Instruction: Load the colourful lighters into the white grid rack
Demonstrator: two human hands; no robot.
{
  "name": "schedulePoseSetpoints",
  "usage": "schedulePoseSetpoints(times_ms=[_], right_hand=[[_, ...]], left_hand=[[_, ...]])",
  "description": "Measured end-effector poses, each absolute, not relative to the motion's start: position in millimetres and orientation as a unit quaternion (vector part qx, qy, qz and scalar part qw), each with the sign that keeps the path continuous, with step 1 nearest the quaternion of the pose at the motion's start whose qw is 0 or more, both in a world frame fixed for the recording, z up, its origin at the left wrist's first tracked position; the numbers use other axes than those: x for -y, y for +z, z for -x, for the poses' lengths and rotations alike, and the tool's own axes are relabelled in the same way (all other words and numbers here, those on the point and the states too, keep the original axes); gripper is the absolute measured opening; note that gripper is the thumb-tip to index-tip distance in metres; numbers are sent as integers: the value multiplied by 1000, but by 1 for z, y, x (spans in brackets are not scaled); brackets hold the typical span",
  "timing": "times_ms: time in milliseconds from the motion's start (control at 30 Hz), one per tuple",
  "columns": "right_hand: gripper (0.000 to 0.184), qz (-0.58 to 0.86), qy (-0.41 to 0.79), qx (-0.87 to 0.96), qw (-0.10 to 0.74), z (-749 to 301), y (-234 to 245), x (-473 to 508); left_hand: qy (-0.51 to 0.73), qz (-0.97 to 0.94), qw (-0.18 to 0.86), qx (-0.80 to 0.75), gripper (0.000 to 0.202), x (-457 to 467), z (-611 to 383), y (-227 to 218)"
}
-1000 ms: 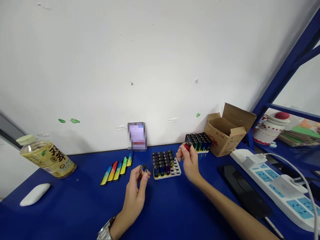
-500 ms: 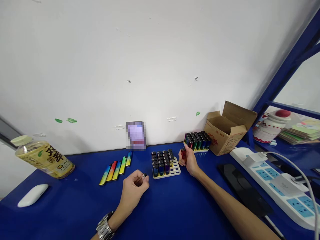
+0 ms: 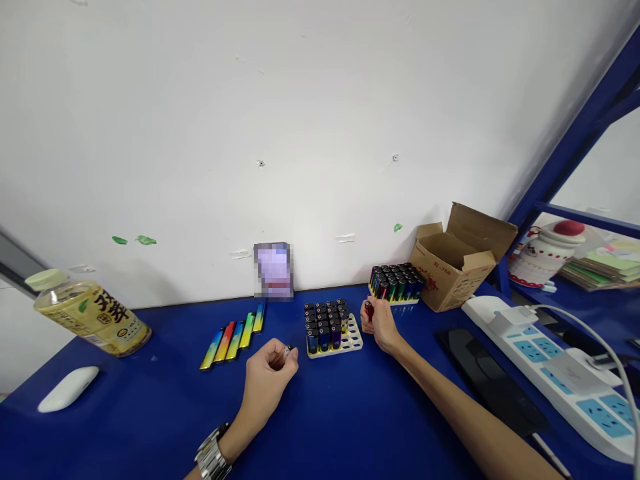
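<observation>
Both our hands have come down lower, closer to the desk (image 3: 325, 413). Our left hand (image 3: 267, 377) is closed on a small dark lighter top (image 3: 288, 349), near the white tray (image 3: 351, 344) of standing lighters. Our right hand (image 3: 381, 325) grips a red lighter (image 3: 369, 309), close to a second tray of lighters (image 3: 395, 283). Rainbow lighter bodies (image 3: 233, 342) lie flat on the desk, left of our left hand.
</observation>
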State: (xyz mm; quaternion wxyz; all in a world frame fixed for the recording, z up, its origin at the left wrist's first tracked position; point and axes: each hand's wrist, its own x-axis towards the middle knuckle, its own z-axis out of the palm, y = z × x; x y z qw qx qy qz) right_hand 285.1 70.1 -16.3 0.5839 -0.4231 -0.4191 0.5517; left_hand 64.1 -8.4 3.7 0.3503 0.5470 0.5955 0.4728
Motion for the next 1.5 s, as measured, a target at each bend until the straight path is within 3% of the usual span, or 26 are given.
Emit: schedulePoseSetpoints(times_ms=[200, 367, 633, 833, 1000, 1400, 1500], right_hand=[[52, 411, 587, 400, 571, -286, -10, -69], [48, 429, 524, 420, 604, -285, -14, -67], [55, 408, 510, 457, 603, -283, -17, -65], [27, 417, 351, 569, 616, -286, -8, -59], [26, 416, 202, 667, 585, -291, -5, -52], [44, 406, 379, 561, 614, -288, -11, -47], [42, 402, 414, 554, 600, -286, -14, -47]], left_hand=[[464, -544, 343, -610, 40, 7, -63, 0], [482, -509, 374, -607, 43, 8, -63, 0], [461, -539, 334, -620, 43, 8, -63, 3], [476, -500, 385, -613, 46, 7, -63, -4], [470, -506, 384, -614, 47, 6, -63, -5], [456, -526, 366, -618, 49, 9, -64, -2], [452, -533, 357, -620, 49, 9, -64, 0]])
